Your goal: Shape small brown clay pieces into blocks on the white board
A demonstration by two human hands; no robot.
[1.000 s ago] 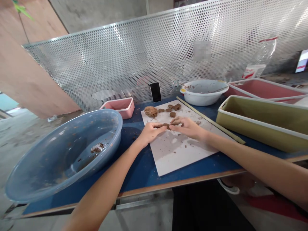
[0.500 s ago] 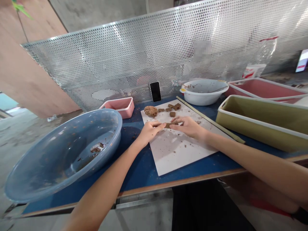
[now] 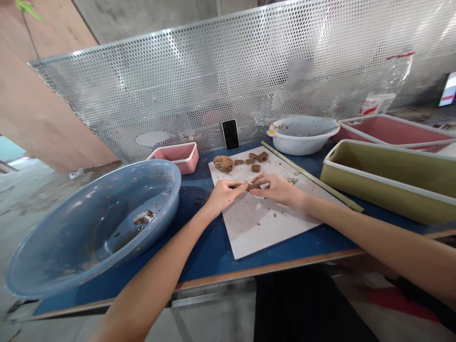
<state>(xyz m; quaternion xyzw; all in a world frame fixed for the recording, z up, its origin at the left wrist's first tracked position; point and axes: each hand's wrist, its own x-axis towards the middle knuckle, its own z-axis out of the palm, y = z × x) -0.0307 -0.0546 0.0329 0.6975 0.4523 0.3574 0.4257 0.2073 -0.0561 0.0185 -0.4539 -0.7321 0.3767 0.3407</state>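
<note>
Between my two hands is a short brown clay roll [image 3: 253, 187], low over a white board [image 3: 256, 237]. My left hand [image 3: 225, 194] pinches its left end between thumb and fingers. At its right end, my right hand [image 3: 274, 188] grips with curled fingers that hide part of the roll. Behind the hands, on the same board, lie a rough clay lump [image 3: 223, 163], a small clay block [image 3: 255, 168] and several more short clay pieces [image 3: 258, 156]. Clay crumbs are scattered over the board.
A large blue basin [image 3: 96, 228] with wet residue stands at left, a small pink tray [image 3: 188, 159] behind it. A phone [image 3: 230, 134] leans on the perforated metal screen [image 3: 171, 85]. Rightward are a stick [image 3: 313, 176], a white basin [image 3: 302, 145], an olive trough [image 3: 384, 190] and a pink trough [image 3: 395, 130].
My right hand's fingers have shifted slightly left along the clay roll, covering more of its right part. My left hand stays nearly in place on the other end.
</note>
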